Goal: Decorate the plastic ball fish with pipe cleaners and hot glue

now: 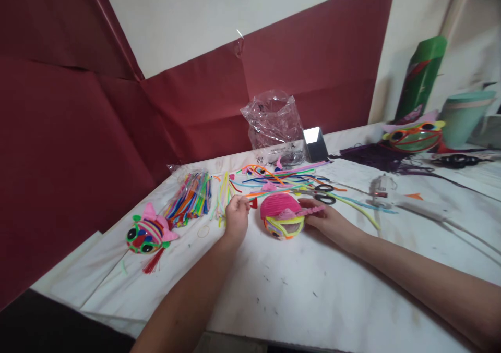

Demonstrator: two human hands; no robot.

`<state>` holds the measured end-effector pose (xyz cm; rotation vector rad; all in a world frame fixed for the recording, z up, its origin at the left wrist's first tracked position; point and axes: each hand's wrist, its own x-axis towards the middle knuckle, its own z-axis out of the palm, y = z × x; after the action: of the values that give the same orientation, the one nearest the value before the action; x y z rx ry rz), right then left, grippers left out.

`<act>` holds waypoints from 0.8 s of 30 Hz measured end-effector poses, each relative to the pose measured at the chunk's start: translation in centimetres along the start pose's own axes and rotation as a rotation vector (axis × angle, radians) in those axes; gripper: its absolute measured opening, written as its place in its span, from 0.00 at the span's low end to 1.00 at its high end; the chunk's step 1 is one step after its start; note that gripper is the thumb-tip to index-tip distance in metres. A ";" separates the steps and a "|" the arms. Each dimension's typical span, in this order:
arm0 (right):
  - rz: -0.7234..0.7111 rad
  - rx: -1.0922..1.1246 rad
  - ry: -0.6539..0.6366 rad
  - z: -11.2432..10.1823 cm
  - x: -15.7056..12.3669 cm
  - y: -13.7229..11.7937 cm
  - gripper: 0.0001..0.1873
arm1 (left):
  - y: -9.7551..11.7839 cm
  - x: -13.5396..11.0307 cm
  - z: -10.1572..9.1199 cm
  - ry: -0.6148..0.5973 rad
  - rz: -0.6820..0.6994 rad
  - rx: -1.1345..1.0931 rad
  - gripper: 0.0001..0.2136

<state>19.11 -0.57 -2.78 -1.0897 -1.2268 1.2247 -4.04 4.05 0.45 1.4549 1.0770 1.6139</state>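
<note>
A round pipe-cleaner craft (279,209), with a bright pink top and yellow-edged features lower down, rests on the table before me. My right hand (323,218) grips its right side, and a pink pipe-cleaner strip (313,210) lies across those fingers. To the left of the craft, my left hand (237,215) has its fingers pinched together. A small red piece (254,203) shows at its fingertips; the exact grip is partly hidden. The left hand is apart from the craft.
A finished-looking pipe-cleaner mask (146,235) with a red tassel lies left, near a bag of pipe cleaners (191,199). Scissors (324,194) and loose pipe cleaners lie behind the craft. A glue gun (410,204) with its cord, a teal cup (465,118) and another mask (415,138) are right.
</note>
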 end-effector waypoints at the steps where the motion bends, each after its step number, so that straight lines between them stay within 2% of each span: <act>1: 0.002 -0.005 -0.002 0.0 -0.1 -0.1 0.28 | 0.1 -0.1 0.1 -0.007 0.006 0.000 0.13; 4: -0.015 -0.038 0.014 0.1 -0.4 -0.3 0.24 | 0.5 -0.1 -0.1 -0.002 0.017 0.001 0.11; 7: -0.040 -0.061 0.034 0.2 -0.5 -0.7 0.15 | 0.8 0.2 -0.4 0.014 0.027 -0.002 0.12; 11: -0.079 -0.005 0.219 -0.6 -0.3 -2.2 0.12 | 1.0 0.5 -0.5 0.023 0.041 -0.030 0.06; 14: -0.173 0.078 0.383 -2.5 0.4 -3.9 0.12 | 1.1 0.9 -0.7 0.047 0.050 -0.059 0.06; 19: -0.340 0.157 0.676 -7.0 1.7 -6.5 0.11 | 1.7 1.7 -1.3 0.112 0.048 -0.082 0.10; 24: -0.316 0.122 0.771 -9.3 2.6 -6.9 0.11 | 1.6 1.6 -1.3 0.103 0.049 0.009 0.10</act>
<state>28.76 2.00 3.66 -1.0765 -0.6756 0.5349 -5.45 4.70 2.55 1.4271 1.1149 1.7363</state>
